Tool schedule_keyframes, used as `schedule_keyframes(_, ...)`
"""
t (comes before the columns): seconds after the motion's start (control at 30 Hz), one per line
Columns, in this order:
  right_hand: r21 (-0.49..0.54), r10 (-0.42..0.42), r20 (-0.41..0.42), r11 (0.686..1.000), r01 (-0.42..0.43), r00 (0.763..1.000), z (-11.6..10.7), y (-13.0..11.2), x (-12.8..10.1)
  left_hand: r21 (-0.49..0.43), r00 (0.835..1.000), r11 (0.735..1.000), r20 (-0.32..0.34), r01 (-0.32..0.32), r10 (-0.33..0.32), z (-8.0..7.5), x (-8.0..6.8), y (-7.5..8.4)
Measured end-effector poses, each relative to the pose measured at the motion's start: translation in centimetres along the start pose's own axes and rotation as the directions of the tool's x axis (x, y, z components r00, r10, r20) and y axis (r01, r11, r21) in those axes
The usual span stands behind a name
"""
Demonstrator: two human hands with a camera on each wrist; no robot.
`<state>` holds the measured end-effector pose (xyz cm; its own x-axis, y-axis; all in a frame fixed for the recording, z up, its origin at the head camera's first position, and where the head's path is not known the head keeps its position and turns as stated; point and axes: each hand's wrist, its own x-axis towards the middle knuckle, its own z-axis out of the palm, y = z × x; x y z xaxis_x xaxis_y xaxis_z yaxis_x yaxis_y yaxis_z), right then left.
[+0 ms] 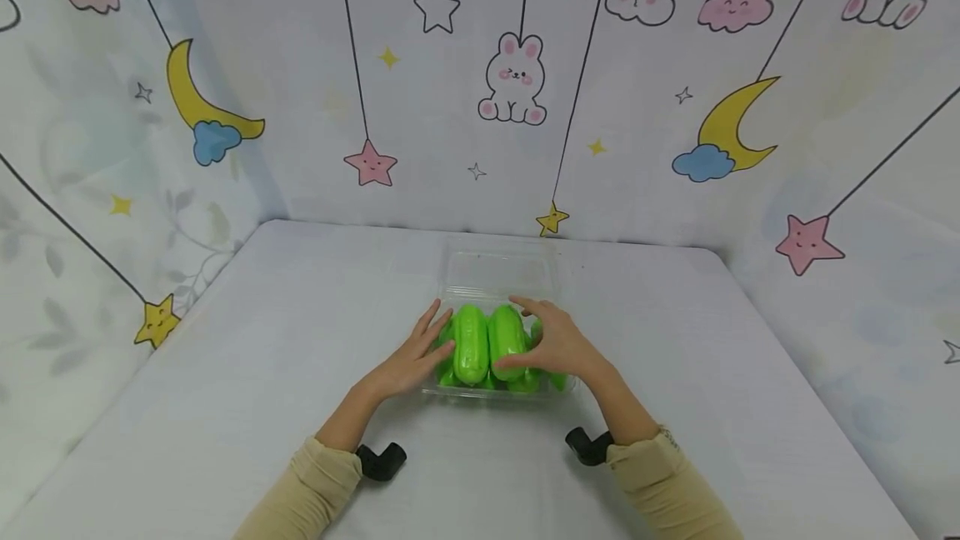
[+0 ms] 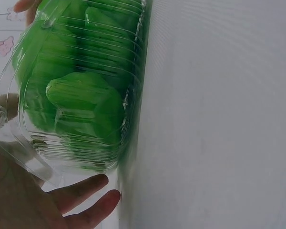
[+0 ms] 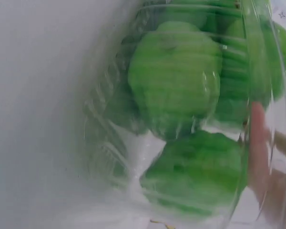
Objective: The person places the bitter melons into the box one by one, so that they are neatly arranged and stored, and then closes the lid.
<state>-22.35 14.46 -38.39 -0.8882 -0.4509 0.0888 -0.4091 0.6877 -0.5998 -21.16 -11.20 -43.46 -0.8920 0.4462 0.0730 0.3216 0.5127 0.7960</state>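
Fingers point(image 1: 433, 325) of my left hand point(image 1: 411, 361) lie straight and slightly spread along the left side of the clear plastic box point(image 1: 501, 273), pressing its wall; the left wrist view shows two fingertips flat on the table point(image 1: 225, 390) beside it. My right hand point(image 1: 551, 344) arches over the right side, fingers loosely bent and resting on top of the green cucumbers point(image 1: 489, 344), with the thumb at the near edge. I cannot tell whether it truly grips anything.

That box sits mid-table, just ahead of both wrists, its lid folded open toward the back wall. Judging by this, filling looks done: the cucumbers are packed tight and piled above the rim. Settling them down and closing the lid remain, as far as I can see.
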Motion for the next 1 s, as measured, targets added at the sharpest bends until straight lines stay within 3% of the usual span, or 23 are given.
schedule_keyframes(0.23, 0.120, -0.015, -0.038, 0.993, 0.019, 0.999, -1.5, 1.1, -0.2, 0.030, 0.994, 0.999, -0.098, -0.045, 0.048, -1.0, 0.3, -0.9)
schedule_keyframes(0.37, 0.164, 0.023, -0.071, 0.986, -0.011, 0.997, -2.5, 2.4, 0.0, 0.016, 0.987, 1.000, -0.160, -0.019, 0.022, -2.1, 0.8, -1.8)
schedule_keyframes(0.57, 0.118, 0.104, -0.184, 0.990, -0.083, 0.978, -3.8, 5.3, 1.3, 0.009, 0.980, 0.998, -0.191, 0.065, -0.062, -3.6, 3.1, -2.1)
schedule_keyframes(0.7, 0.095, 0.143, -0.216, 0.988, -0.125, 0.966, -4.0, 7.2, 2.1, -0.036, 0.970, 0.989, -0.194, 0.142, -0.147, -4.0, 5.2, -2.2)
schedule_keyframes(0.9, 0.093, 0.199, -0.230, 0.979, -0.182, 0.953, -3.6, 9.0, 3.1, -0.160, 0.952, 0.952, -0.121, 0.261, -0.281, -4.2, 7.6, -2.6)
schedule_keyframes(1.0, 0.165, 0.259, -0.197, 0.959, -0.228, 0.946, -3.3, 9.8, 3.6, -0.258, 0.941, 0.919, -0.086, 0.298, -0.329, -4.2, 8.5, -3.1)
